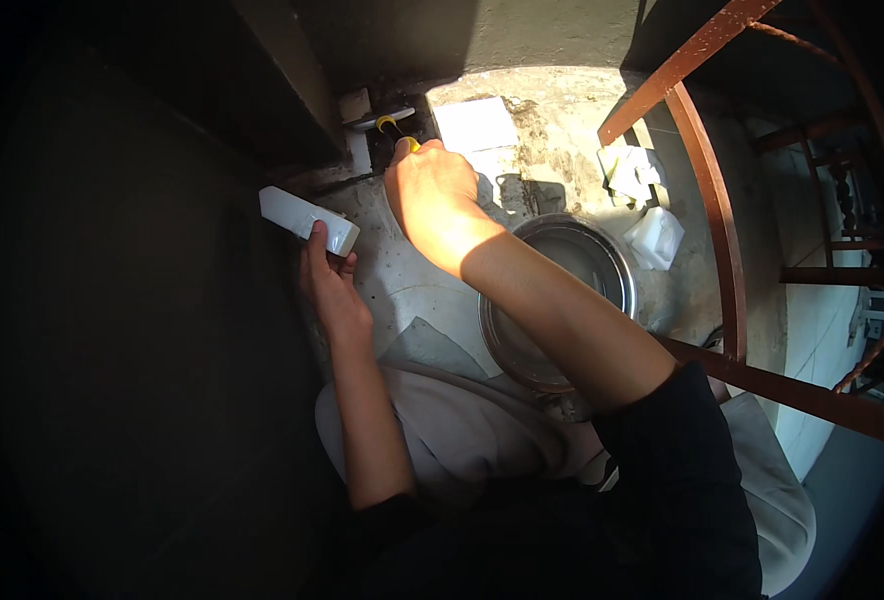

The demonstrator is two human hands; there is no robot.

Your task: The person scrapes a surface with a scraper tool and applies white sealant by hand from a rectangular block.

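Note:
My right hand [432, 190] is closed around the yellow and black handle [390, 127] of a tool that looks like a scraper. Its wide, flat, pale blade [394, 117] lies near the dark gap at the foot of the wall. In my left hand [334, 290] is a white rectangular strip [307, 218], perhaps a cut tile, tilted with its far end against the dark wall. The thumb presses on its near end, and the other fingers are partly hidden underneath. A square white tile [475, 123] lies in the sunlight just right of my right hand.
Under my right forearm stands a round metal basin [630, 285] with greyish contents. A white plastic container [655, 238] and a crumpled pale cloth or wrapper [630, 172] lie right of it. A reddish-brown metal frame [707, 190] rises on the right; a dark wall [162, 250] borders the left.

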